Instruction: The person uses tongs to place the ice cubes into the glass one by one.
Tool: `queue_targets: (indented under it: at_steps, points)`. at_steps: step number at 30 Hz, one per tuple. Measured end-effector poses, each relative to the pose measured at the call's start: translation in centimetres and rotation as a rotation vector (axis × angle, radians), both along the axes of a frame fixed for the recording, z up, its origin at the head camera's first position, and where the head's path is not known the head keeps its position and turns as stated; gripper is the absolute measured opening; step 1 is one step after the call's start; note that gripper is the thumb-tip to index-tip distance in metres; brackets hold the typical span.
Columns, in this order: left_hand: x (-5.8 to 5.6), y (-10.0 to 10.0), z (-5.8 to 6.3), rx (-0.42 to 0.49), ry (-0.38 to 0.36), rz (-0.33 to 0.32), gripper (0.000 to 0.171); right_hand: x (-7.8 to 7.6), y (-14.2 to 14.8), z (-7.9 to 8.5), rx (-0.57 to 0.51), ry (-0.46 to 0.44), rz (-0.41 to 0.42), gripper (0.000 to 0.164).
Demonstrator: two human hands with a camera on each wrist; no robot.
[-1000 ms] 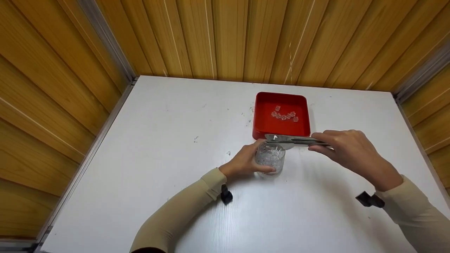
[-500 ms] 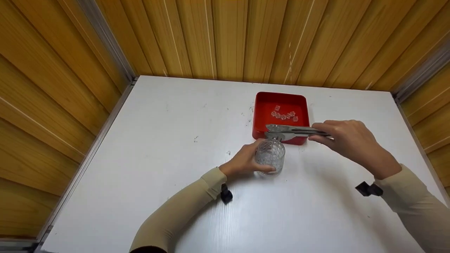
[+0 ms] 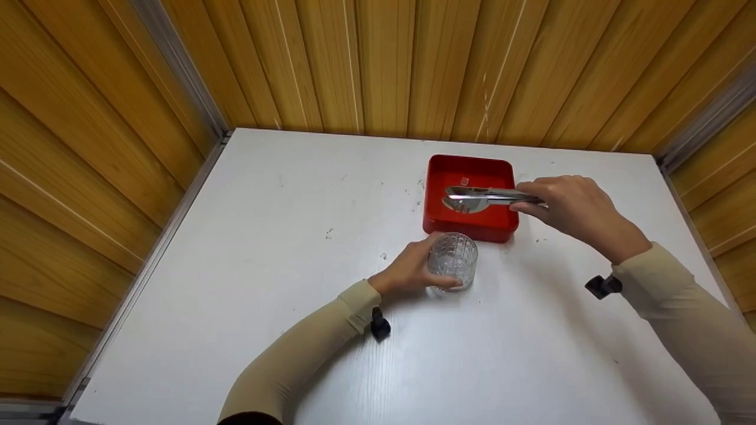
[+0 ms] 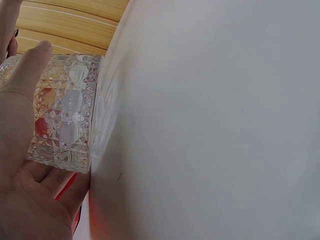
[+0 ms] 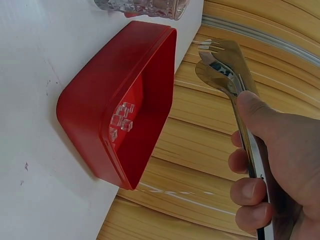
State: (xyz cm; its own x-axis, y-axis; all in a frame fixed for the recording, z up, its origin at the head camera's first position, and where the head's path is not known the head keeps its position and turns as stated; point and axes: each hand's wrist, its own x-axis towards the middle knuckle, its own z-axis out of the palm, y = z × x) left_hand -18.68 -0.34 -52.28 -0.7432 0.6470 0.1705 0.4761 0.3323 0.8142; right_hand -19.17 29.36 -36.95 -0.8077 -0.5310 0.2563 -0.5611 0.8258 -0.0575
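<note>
My left hand holds a clear cut-glass tumbler upright on the white table, with thumb and fingers around its side. The tumbler's faceted wall fills the left part of the left wrist view. My right hand grips metal serving tongs, one end spoon-shaped and the other fork-toothed. The tong ends are parted, with nothing between them in the right wrist view. They hang over a red square tray. Several small clear cubes lie on the tray's floor; in the head view the tongs hide most of them.
The tray stands just behind the tumbler on the white table. Wood-look panels rise along the back and both sides, with metal strips at the corners.
My right hand has carried the tongs away from above the tumbler, back over the red tray. The left hand and the tumbler have stayed in place.
</note>
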Motion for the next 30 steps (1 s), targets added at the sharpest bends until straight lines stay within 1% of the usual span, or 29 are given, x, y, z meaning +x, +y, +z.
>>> queue_targets:
  at_steps: [5, 9, 15, 19, 24, 30]
  points:
    - [-0.2, -0.1, 0.0, 0.008, -0.004, 0.0, 0.085, -2.0, -0.1, -0.5, 0.007, -0.01, -0.016, 0.03]
    - [-0.2, -0.1, -0.1, 0.024, -0.021, -0.008, 0.085, -3.6, 0.0, -0.9, 0.01, -0.03, -0.05, 0.031]
    - [-0.5, -0.1, -0.3, 0.02, 0.0, -0.013, 0.085, -6.0, 0.2, -1.5, 0.017, -0.069, -0.094, 0.034]
    - [-0.5, -0.1, -0.3, 0.01, 0.001, -0.006, 0.083, -7.3, 0.2, -1.5, 0.022, -0.093, -0.117, 0.034]
    - [-0.6, -0.2, -0.2, 0.011, -0.007, -0.004, 0.084, -8.7, 0.1, -1.3, 0.018, -0.133, -0.147, 0.034]
    - [-0.6, -0.2, -0.2, 0.029, -0.033, 0.0, 0.084, -9.6, 0.3, -1.6, 0.014, -0.153, -0.166, 0.032]
